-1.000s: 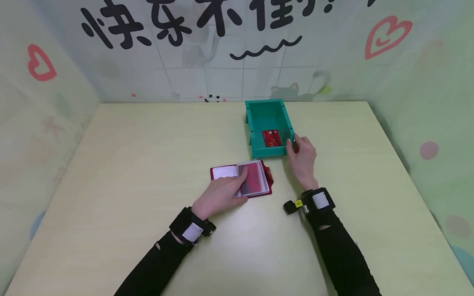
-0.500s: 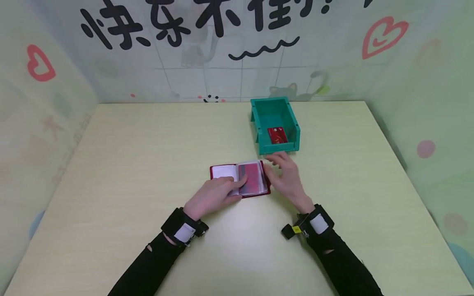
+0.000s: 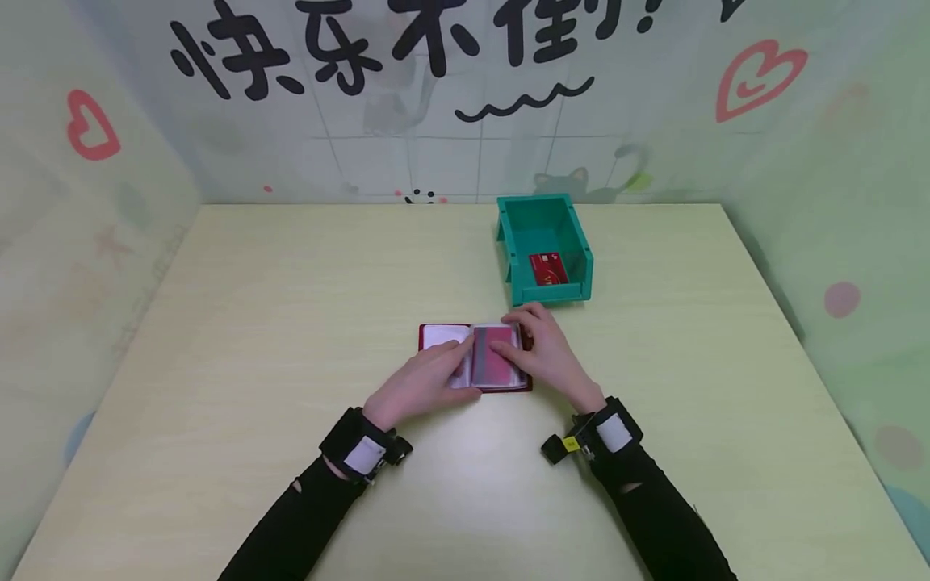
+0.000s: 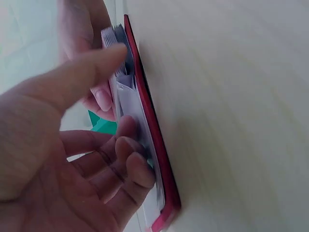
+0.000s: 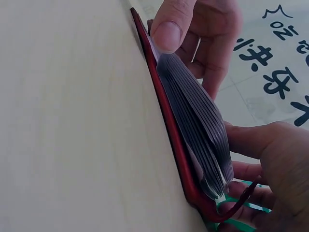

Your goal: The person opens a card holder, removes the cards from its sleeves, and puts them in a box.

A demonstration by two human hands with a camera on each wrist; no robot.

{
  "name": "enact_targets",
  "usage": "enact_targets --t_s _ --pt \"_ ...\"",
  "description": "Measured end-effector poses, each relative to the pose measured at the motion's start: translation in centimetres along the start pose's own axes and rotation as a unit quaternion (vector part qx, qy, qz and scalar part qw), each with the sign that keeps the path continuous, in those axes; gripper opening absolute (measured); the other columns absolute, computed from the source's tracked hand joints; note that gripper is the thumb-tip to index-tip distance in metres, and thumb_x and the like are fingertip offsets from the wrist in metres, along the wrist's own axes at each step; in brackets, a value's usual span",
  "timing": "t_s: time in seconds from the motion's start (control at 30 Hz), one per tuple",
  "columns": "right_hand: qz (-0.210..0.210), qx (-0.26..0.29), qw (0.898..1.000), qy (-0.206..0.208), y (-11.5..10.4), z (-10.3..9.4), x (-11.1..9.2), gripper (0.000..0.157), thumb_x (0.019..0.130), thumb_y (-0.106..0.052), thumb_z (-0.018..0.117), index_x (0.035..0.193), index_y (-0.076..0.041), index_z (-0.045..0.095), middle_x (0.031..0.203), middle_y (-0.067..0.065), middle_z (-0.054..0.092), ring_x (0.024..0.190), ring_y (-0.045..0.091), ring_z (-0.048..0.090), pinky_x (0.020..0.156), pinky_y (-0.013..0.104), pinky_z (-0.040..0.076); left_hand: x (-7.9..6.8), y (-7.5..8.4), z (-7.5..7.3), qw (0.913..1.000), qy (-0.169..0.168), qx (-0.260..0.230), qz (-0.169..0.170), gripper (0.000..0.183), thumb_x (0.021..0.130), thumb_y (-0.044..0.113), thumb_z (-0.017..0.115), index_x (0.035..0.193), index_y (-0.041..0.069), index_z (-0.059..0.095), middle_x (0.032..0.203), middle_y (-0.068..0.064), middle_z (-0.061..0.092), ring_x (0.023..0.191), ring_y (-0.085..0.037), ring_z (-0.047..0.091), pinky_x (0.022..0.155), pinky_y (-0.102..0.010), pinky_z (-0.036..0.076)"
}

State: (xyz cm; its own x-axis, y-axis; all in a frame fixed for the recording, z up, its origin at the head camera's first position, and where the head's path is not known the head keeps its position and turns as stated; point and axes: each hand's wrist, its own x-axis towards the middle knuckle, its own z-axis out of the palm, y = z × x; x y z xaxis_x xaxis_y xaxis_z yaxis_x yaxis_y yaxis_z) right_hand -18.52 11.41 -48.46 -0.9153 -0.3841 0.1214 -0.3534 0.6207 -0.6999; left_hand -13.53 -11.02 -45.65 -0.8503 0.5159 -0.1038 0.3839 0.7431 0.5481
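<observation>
An opened card holder [image 3: 497, 389] with a red cover and a stack of clear sleeves [image 5: 193, 121] lies on the table. A pink-red card or insert [image 3: 488, 367] shows in its top right sleeve. My left hand [image 3: 421, 381] rests across the left page, thumb near the spine and fingertips touching the page in the left wrist view. From the right side, my right hand [image 3: 548, 355] pinches the sleeves, its thumb on top and its fingers around the outer edge. Those fingers partly hide the holder's right side and the strap [image 5: 244, 198].
A teal bin [image 3: 514, 250] stands just behind the holder, with a red bank card [image 3: 548, 269] lying in it. The pale wooden table [image 3: 305, 282] meets printed cloth walls [image 3: 327, 153] at the back and sides.
My right hand has left the bin's front corner and come to the holder's right side, where it grips the sleeves. The bin has shifted slightly right. The left hand stays on the left page.
</observation>
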Motion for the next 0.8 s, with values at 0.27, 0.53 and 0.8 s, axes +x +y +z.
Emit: enact_targets --t_s 0.27,0.53,0.8 --pt "0.043 0.007 0.999 -0.006 -0.33 -0.41 0.48 0.043 0.085 -0.029 0.081 0.118 -0.004 0.067 0.113 0.011 0.056 0.099 0.025 0.053 0.078 0.03 0.048 0.33 0.3 0.21 0.9995 0.015 0.028 0.009 0.077 0.089 0.032 0.076 0.149 -0.002 0.043 0.09 -0.004 0.058 0.085 -0.016 0.052 0.07 -0.028 0.044" --pt "0.052 -0.005 0.999 0.014 -0.53 -0.52 0.75 0.041 0.083 -0.03 0.083 0.11 -0.003 0.068 0.105 0.011 0.055 0.091 0.023 0.052 0.072 0.027 0.046 0.22 0.58 0.24 0.9993 0.019 0.033 -0.008 0.077 0.088 0.032 0.078 0.149 0.0 0.044 0.084 -0.002 0.053 0.081 -0.014 0.05 0.063 -0.025 0.038" --pt "0.076 0.008 0.997 0.01 -0.8 -0.82 0.74 0.043 0.084 -0.031 0.083 0.111 -0.003 0.066 0.103 0.012 0.057 0.091 0.024 0.053 0.072 0.027 0.046 0.21 0.66 0.22 0.9995 0.028 0.008 -0.008 0.074 0.087 0.029 0.079 0.147 0.0 0.048 0.079 -0.001 0.053 0.075 -0.012 0.049 0.06 -0.023 0.037"
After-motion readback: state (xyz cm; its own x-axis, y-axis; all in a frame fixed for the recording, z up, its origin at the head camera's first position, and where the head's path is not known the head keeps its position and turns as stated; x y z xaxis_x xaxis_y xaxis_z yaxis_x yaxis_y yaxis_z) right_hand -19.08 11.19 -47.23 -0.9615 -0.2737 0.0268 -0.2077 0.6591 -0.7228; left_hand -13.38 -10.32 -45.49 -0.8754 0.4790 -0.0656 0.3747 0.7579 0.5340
